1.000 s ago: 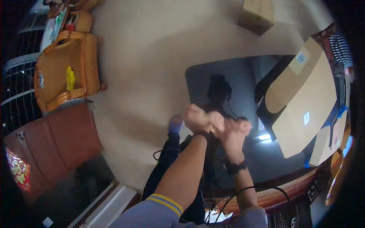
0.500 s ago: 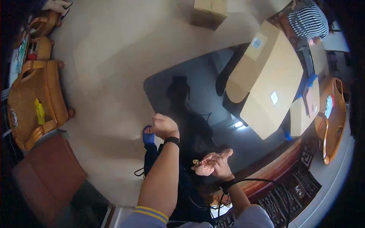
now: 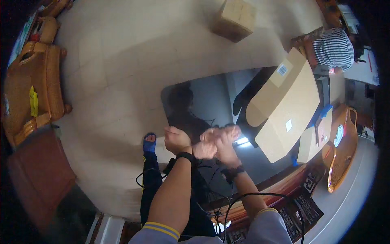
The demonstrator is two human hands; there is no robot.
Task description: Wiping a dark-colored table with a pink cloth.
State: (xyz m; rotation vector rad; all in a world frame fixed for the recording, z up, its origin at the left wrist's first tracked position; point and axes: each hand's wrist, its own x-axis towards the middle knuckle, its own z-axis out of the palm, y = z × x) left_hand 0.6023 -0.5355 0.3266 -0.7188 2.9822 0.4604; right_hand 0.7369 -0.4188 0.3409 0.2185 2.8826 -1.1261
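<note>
My left hand (image 3: 176, 140) is curled closed above the near left part of the glossy dark table (image 3: 211, 91). A black band circles that wrist, and the inside of its fingers is hidden. To its right, my right hand (image 3: 224, 148) grips a soft, bumpy pink thing (image 3: 207, 149), blurred here, which reaches close to my left wrist. Its exact kind is not clear. A black strap is round my right wrist.
A large open cardboard box (image 3: 290, 107) takes up the table's right side. Another carton (image 3: 235, 20) stands on the floor ahead. Wicker chairs (image 3: 34, 81) line the left, and a wooden seat (image 3: 341, 150) is at the right. Black cable (image 3: 268, 194) loops by my right forearm.
My right hand has moved up and left with the pink thing, toward my left hand, which stays closed. The whole view has turned slightly.
</note>
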